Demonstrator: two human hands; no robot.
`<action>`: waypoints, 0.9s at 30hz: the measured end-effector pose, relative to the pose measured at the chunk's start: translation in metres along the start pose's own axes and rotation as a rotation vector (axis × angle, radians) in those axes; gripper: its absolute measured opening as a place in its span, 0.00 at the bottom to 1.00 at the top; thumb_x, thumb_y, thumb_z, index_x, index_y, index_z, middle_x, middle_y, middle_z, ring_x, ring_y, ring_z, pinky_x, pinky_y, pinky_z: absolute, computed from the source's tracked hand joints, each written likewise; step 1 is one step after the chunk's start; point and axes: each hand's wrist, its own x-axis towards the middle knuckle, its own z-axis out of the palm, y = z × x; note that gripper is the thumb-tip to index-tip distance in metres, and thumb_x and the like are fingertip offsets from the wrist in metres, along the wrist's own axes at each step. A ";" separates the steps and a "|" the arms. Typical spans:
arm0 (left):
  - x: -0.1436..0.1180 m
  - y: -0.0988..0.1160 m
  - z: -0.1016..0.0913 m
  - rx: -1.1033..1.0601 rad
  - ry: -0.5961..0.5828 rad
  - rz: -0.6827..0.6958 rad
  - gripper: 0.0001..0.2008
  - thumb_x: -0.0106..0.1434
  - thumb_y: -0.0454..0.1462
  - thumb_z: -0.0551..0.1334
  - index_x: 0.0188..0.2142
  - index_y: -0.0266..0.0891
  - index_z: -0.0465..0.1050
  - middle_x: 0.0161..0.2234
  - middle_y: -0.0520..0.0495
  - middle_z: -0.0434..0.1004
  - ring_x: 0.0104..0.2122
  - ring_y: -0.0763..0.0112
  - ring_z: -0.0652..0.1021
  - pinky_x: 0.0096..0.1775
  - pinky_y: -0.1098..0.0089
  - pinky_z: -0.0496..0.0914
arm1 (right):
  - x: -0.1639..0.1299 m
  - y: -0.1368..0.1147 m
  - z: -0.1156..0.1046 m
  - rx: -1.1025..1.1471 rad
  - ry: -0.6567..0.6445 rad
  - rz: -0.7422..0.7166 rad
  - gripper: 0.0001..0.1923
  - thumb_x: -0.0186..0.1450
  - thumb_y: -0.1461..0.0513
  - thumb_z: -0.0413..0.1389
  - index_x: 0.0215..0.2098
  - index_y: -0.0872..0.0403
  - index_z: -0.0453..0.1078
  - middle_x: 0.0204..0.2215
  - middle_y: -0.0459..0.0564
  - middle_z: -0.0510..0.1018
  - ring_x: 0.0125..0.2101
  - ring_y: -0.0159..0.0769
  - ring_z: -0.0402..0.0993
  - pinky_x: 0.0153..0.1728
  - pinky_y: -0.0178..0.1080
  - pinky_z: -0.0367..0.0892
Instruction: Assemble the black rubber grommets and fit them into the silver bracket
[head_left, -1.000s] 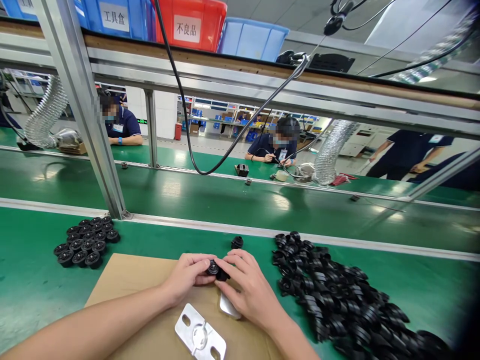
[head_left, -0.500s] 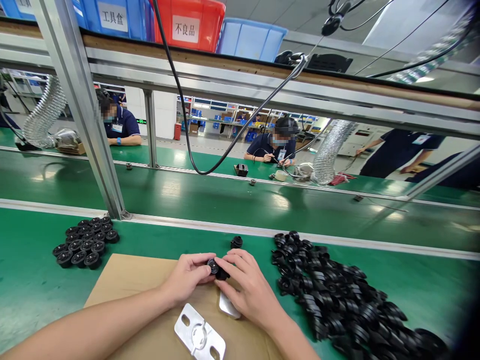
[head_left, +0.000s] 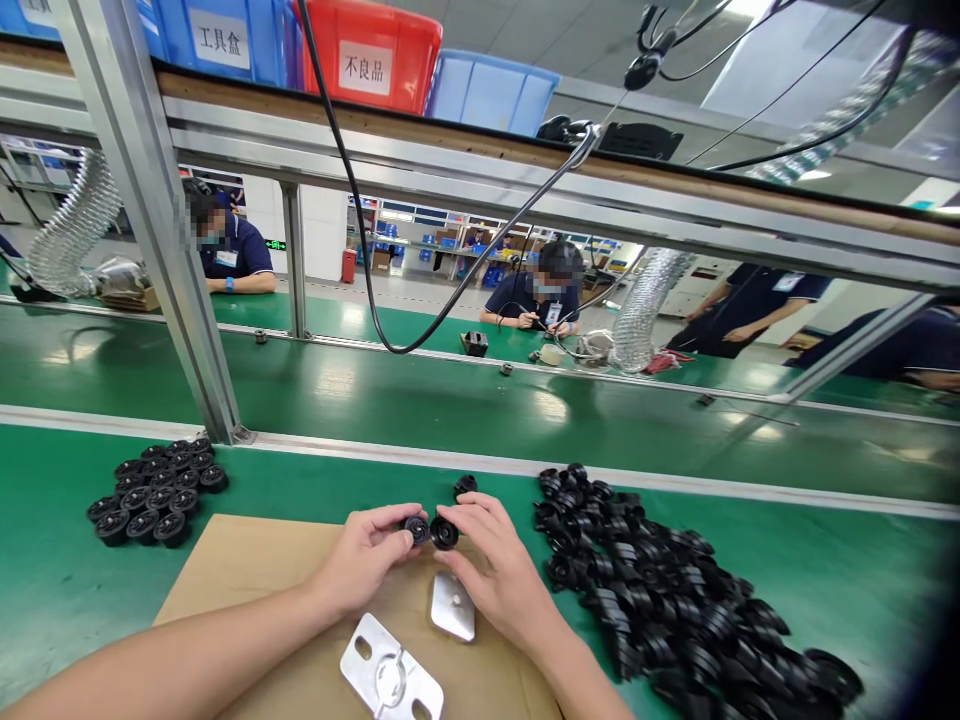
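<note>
My left hand [head_left: 367, 560] pinches a small round black plastic part [head_left: 415, 529] at its fingertips. My right hand [head_left: 495, 570] holds a second round black part [head_left: 444, 533] right beside it, the two parts side by side and nearly touching. Both hands hover over a brown cardboard sheet [head_left: 240, 580]. On the sheet below the hands lie a small silver metal plate [head_left: 453, 606] and a larger metal bracket [head_left: 388, 678] with holes. One loose black part [head_left: 465, 486] sits on the green mat just beyond my right fingers.
A heap of several black parts [head_left: 660, 600] spreads to the right on the green bench [head_left: 825, 570]. Neat rows of black parts [head_left: 154, 490] stand at left. An aluminium post [head_left: 157, 240] rises at back left. Beyond it runs a conveyor belt [head_left: 450, 400]; other people work across it.
The two black parts, held pressed together between my hands before, are now separate, one in each hand. The small silver plate under my right hand is now uncovered.
</note>
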 end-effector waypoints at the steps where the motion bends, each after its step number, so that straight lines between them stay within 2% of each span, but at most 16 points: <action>1: 0.000 -0.001 -0.001 0.006 0.001 0.015 0.27 0.53 0.46 0.80 0.51 0.41 0.86 0.54 0.39 0.86 0.53 0.47 0.84 0.60 0.49 0.76 | 0.000 0.001 0.000 0.004 0.003 0.011 0.21 0.72 0.64 0.61 0.62 0.47 0.69 0.50 0.54 0.81 0.57 0.51 0.71 0.56 0.56 0.76; 8: 0.001 -0.005 -0.004 0.056 -0.028 0.090 0.26 0.57 0.48 0.78 0.53 0.41 0.85 0.55 0.39 0.86 0.55 0.46 0.83 0.60 0.49 0.76 | -0.003 0.001 0.002 0.018 0.016 0.054 0.21 0.71 0.63 0.61 0.62 0.49 0.70 0.50 0.56 0.81 0.56 0.51 0.72 0.54 0.55 0.77; 17: 0.000 -0.013 -0.007 0.126 -0.087 0.161 0.27 0.61 0.49 0.76 0.56 0.41 0.82 0.56 0.37 0.84 0.54 0.50 0.82 0.60 0.51 0.74 | 0.002 -0.008 0.004 0.027 0.068 -0.005 0.20 0.70 0.64 0.62 0.59 0.49 0.71 0.45 0.55 0.82 0.53 0.51 0.72 0.52 0.56 0.77; 23: -0.001 -0.012 -0.007 0.151 -0.092 0.171 0.25 0.62 0.49 0.75 0.55 0.40 0.82 0.56 0.36 0.84 0.54 0.50 0.82 0.60 0.53 0.74 | 0.002 -0.009 0.005 0.030 0.078 -0.033 0.19 0.69 0.63 0.64 0.57 0.49 0.71 0.43 0.54 0.81 0.51 0.51 0.72 0.50 0.55 0.76; 27: -0.001 -0.011 -0.005 0.168 -0.105 0.155 0.26 0.63 0.48 0.74 0.55 0.38 0.81 0.52 0.36 0.86 0.52 0.51 0.84 0.57 0.55 0.76 | 0.002 -0.009 0.005 0.033 0.079 -0.044 0.19 0.69 0.63 0.64 0.57 0.49 0.71 0.42 0.54 0.80 0.50 0.51 0.72 0.50 0.55 0.76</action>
